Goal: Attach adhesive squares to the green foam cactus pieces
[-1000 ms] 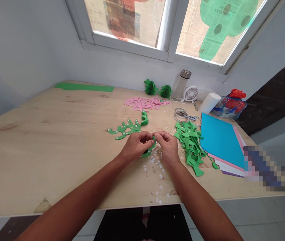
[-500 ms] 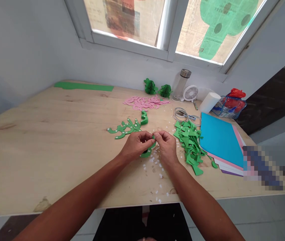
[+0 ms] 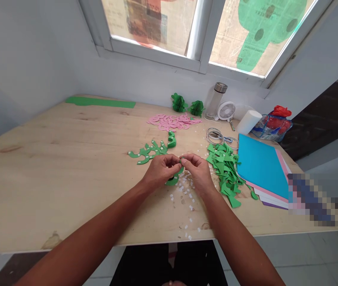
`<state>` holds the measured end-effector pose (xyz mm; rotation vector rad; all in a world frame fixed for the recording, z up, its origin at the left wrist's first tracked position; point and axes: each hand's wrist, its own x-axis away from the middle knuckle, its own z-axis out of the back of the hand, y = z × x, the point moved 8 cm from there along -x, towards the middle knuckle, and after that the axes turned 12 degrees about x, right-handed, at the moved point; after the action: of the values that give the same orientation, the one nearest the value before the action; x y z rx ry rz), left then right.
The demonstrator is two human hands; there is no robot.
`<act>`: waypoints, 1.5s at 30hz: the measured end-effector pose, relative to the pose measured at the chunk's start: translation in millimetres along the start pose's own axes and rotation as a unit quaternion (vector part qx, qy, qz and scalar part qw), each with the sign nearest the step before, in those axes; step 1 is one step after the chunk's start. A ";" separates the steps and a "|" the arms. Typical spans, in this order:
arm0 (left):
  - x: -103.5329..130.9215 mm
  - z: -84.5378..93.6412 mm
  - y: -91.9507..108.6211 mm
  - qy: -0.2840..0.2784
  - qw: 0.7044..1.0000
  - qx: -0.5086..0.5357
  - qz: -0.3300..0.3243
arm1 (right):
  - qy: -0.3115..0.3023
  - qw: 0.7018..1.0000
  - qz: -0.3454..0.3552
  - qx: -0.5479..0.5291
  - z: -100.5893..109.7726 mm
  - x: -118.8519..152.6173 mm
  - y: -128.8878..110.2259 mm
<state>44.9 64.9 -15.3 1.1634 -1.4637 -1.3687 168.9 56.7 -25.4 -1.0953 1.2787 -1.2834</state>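
Between my hands, a little above the table, is a curved green paper cutout (image 3: 173,181), partly hidden by my fingers. My left hand (image 3: 160,171) is closed on it, thumb against fingers. My right hand (image 3: 198,171) pinches the cutout's upper end, its fingertips touching those of the left. Just beyond the left hand lie curved green paper pieces (image 3: 143,154) dotted with small white squares. A small stack of similar green pieces (image 3: 171,140) stands beside them. Small white paper bits (image 3: 183,186) are scattered under and in front of the hands.
Green paper scraps (image 3: 225,171) lie right of my hands, beside blue sheets (image 3: 261,165) and scissors (image 3: 230,140). Pink cutouts (image 3: 171,122), two green folded paper figures (image 3: 178,103), a bottle (image 3: 216,99), a small fan (image 3: 226,111) and a white roll (image 3: 249,121) stand farther back.
Both hands stay together on the green cutout. The fingertips have shifted very slightly, and the view has moved a touch.
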 end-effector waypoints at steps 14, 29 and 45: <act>-2.8 0.1 4.4 0.003 0.999 0.016 -0.051 | 0.044 0.998 -0.006 -0.038 6.0 -2.7 5.5; 3.8 -0.7 11.4 0.041 0.991 -0.078 -0.102 | 0.091 0.995 0.030 -0.029 9.8 -2.4 6.1; -0.3 0.9 -1.9 0.038 0.997 0.062 -0.035 | 0.112 0.993 0.046 -0.009 11.1 -0.5 1.5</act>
<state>44.3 65.5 -17.3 1.3427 -1.4824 -1.2808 180.0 56.1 -26.5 -0.9127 1.4913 -1.3553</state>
